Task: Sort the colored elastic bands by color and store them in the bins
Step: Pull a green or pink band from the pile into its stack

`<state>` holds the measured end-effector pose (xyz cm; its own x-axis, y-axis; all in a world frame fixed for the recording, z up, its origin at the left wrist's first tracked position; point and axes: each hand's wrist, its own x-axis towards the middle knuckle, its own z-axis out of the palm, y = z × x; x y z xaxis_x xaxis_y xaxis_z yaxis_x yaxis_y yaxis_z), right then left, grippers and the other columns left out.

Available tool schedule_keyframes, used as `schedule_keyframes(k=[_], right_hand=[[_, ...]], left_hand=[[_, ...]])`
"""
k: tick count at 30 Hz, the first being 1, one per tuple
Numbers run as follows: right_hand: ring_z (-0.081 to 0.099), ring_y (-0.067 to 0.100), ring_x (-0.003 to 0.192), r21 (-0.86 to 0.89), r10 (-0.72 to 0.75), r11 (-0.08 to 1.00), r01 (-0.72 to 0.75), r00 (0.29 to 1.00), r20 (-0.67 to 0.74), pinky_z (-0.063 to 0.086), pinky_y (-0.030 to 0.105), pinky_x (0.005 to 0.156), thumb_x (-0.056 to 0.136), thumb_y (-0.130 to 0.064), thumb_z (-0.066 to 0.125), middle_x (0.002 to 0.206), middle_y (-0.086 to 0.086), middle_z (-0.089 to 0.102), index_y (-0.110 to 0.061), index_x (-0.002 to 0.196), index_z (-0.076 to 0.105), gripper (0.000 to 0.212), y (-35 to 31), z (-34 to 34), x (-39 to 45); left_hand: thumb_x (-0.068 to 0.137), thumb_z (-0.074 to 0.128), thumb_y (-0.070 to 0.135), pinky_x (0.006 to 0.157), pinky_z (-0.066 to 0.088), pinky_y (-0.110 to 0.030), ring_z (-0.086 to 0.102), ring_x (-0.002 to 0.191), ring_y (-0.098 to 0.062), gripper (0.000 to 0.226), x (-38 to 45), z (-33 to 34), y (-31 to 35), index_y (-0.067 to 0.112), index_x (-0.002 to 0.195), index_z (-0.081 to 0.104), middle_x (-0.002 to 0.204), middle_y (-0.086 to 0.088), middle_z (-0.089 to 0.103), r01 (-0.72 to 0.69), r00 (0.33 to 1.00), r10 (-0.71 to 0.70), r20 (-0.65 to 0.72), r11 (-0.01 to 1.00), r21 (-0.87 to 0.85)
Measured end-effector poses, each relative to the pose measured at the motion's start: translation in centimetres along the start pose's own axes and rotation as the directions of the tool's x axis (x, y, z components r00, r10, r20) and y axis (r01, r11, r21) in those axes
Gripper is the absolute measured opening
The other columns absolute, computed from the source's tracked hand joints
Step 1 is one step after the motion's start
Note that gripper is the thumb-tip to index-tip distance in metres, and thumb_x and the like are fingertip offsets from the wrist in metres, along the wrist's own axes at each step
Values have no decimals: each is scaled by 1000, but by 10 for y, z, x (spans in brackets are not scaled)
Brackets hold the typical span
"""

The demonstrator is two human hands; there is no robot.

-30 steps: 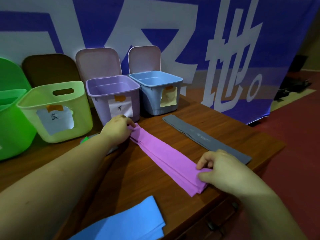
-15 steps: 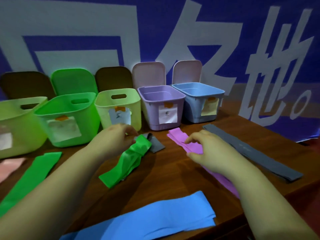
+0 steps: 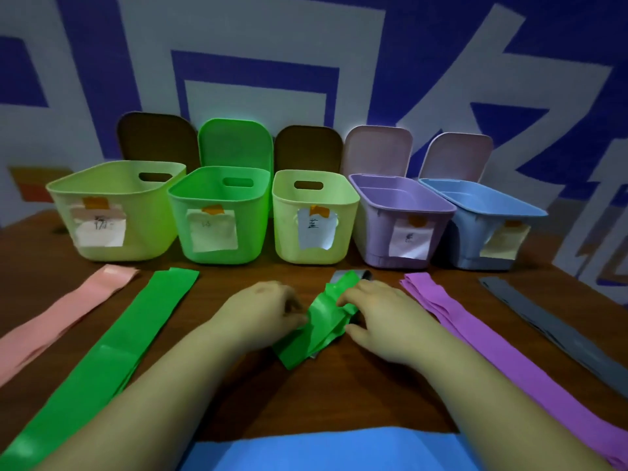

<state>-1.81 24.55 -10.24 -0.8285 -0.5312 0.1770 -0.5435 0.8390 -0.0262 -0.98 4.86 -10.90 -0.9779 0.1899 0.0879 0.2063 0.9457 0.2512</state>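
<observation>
Green crumpled elastic band (image 3: 323, 321) mid-desk (image 3: 373, 385), before the bins; soft, limp, light. Left hand (image 3: 261, 311) pinching one edge, right hand (image 3: 377, 314) seemingly gripping the other; best gathered mid-length

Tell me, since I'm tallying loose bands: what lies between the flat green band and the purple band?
In the head view, both hands grip a crumpled green band over a grey piece.

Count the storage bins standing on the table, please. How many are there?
5, in one row along the back of the table: pale green bin far left, bright green bin, small pale green bin, purple bin, blue bin far right. None seems hidden.
</observation>
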Motion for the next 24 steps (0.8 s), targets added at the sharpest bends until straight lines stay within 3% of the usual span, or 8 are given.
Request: schedule_keyframes(k=[4,9,11,14,16,19,24], right_hand=[[39,17,127,18,-51,999,51,999,-11,32,29,100,89,-35,54,134,-4,46,-30,131,45,43,2,8,20],[41,11,127,220,-104,969,111,994,-44,32,26,105,87,-30,60,132,-8,52,-32,132,49,46,4,30,28],[46,9,120,257,-102,959,116,992,-69,33,21,99,87,-28,61,124,-9,56,-33,134,47,49,6,32,28],[46,3,92,307,-86,945,113,991,-98,35,18,79,86,-23,63,95,-12,53,-35,136,43,55,8,34,26],[41,0,81,310,-96,941,133,987,-132,31,17,73,84,-22,66,83,-16,47,-33,129,52,48,10,36,26],[41,3,79,280,-88,952,127,985,-149,30,20,71,82,-27,69,77,-18,43,-25,108,67,26,14,35,25],[44,5,75,323,-42,942,93,986,-163,36,23,67,76,-33,74,75,-11,48,-24,88,70,15,15,26,21]], left_hand=[[84,59,55,88,44,-27,52,111,-16,40,0,6,-3,28,113,63,114,2,57,-12,997,14,80,1000,-19],[79,67,50,87,45,-26,55,104,-14,41,1,9,-11,26,112,61,107,5,58,-14,997,18,72,998,-64],[78,69,48,86,45,-25,55,102,-13,42,1,10,-12,26,112,60,100,8,55,-9,998,14,55,995,-98],[77,70,47,80,41,-20,53,96,-9,44,2,11,-13,26,114,58,92,11,49,17,999,-10,51,990,-137],[76,71,48,75,38,-20,51,92,-9,44,3,12,-15,26,111,59,88,11,48,53,997,-44,66,988,-145],[71,74,53,67,38,-21,49,80,-10,39,4,11,-18,26,97,62,81,11,49,117,991,-103,90,979,-167],[67,79,48,52,34,-16,45,63,-1,30,2,6,-24,27,84,67,69,14,49,133,990,-115,77,948,-290]])
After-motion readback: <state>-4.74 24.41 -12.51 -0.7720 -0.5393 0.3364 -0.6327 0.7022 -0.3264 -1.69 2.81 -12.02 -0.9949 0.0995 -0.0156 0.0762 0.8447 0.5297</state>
